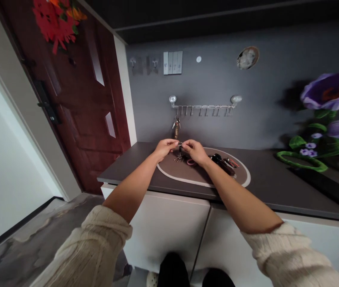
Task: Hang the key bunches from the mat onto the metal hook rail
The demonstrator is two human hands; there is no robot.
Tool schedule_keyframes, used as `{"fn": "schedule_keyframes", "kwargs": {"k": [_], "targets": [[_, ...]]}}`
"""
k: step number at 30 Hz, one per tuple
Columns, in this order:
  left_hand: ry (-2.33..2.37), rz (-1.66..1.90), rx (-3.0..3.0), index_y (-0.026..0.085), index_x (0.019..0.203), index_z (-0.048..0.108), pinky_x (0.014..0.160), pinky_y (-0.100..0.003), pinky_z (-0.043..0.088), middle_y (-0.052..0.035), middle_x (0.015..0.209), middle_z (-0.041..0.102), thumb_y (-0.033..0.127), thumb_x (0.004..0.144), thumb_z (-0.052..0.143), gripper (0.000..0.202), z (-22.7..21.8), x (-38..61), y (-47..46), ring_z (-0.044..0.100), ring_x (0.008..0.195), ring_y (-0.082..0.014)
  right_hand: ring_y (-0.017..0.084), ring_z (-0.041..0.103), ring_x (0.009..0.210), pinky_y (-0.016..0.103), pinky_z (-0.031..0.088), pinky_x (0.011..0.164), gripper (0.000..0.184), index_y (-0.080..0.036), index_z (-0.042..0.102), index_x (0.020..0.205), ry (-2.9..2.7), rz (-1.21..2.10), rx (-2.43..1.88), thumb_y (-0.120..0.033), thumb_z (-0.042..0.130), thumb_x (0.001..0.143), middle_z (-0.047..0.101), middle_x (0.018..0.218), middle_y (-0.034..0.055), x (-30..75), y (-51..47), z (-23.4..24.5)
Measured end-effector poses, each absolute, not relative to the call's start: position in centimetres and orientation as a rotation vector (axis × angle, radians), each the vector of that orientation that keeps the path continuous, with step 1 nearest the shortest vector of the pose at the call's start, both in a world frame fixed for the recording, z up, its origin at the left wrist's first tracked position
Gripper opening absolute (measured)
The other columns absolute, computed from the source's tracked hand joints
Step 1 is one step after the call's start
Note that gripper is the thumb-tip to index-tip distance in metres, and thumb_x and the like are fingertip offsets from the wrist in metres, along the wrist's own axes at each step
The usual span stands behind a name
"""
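Note:
Both my hands meet over an oval brown mat [241, 178] on a dark counter [265, 179]. My left hand [165, 148] and my right hand [195, 151] pinch a bunch of keys [179, 152] between their fingertips, and the keys dangle just above the mat. Beside my right hand on the mat lies a pink ring [190, 162]. Further right lie a dark key fob [222, 163] and a small red item [232, 162].
A metal hook rail [203, 107] is fixed to the grey wall, with one key set [176, 125] hanging from its left end. A dark red door [79, 99] stands at the left. White cabinet fronts [169, 223] sit under the counter. Purple flowers [331, 95] are at the right.

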State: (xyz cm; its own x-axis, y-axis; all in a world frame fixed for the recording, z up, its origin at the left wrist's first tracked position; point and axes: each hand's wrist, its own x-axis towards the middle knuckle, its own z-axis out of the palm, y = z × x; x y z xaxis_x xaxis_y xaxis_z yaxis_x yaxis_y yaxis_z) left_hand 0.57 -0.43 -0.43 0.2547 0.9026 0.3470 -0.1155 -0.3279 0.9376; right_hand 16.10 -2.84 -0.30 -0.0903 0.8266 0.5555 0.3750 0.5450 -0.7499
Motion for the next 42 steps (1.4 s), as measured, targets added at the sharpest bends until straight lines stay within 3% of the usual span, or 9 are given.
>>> {"fn": "schedule_keyframes", "kwargs": {"k": [5,19,27,31,42], "targets": [[0.821,1.344,1.522,0.013,0.088,0.062,0.052,-0.020,0.035,-0.0048,0.077,0.062,0.035,0.063,0.062,0.034,-0.6,0.7,-0.3,0.050,0.060,-0.0082,0.009,0.045,0.059,0.022,0.037,0.058,0.020,-0.015,0.053,0.072,-1.675,0.504,-1.031,-0.035,0.050,0.069,0.052,0.063,-0.0015,16.4,-2.6,-0.2],[1.010,1.290,1.801,0.010,0.068,0.060,0.051,-0.021,0.036,-0.0012,0.057,0.057,0.026,0.069,0.052,0.018,-1.2,1.5,-0.3,0.046,0.048,-0.0070,0.008,0.047,0.059,0.024,0.043,0.062,0.020,-0.016,0.051,0.071,-1.406,0.660,-0.895,-0.035,0.055,0.066,0.051,0.063,-0.0025,16.7,-0.5,1.9],[1.116,1.355,1.958,0.012,0.073,0.062,0.052,-0.021,0.037,-0.0022,0.062,0.060,0.028,0.071,0.049,0.021,-1.9,1.7,0.8,0.048,0.050,-0.0080,0.006,0.050,0.052,0.024,0.049,0.056,0.004,-0.016,0.049,0.068,-1.071,0.841,-0.822,-0.018,0.053,0.070,0.051,0.059,-0.0040,14.6,1.9,6.9],[1.124,1.357,1.982,0.013,0.072,0.063,0.055,-0.021,0.039,-0.0027,0.064,0.062,0.026,0.072,0.049,0.020,-2.0,1.8,1.0,0.051,0.054,-0.0088,0.005,0.050,0.047,0.020,0.048,0.050,0.009,-0.015,0.048,0.065,-0.947,0.826,-0.810,-0.009,0.048,0.072,0.050,0.053,-0.0044,13.5,3.9,8.3],[1.140,1.357,1.989,0.013,0.071,0.063,0.060,-0.022,0.040,-0.0034,0.065,0.062,0.024,0.072,0.050,0.017,-2.0,2.0,1.3,0.053,0.060,-0.0104,0.003,0.046,0.042,0.017,0.048,0.049,0.014,-0.014,0.048,0.059,-0.783,0.792,-0.837,-0.009,0.047,0.071,0.045,0.046,-0.0064,12.1,7.1,8.6]]}}
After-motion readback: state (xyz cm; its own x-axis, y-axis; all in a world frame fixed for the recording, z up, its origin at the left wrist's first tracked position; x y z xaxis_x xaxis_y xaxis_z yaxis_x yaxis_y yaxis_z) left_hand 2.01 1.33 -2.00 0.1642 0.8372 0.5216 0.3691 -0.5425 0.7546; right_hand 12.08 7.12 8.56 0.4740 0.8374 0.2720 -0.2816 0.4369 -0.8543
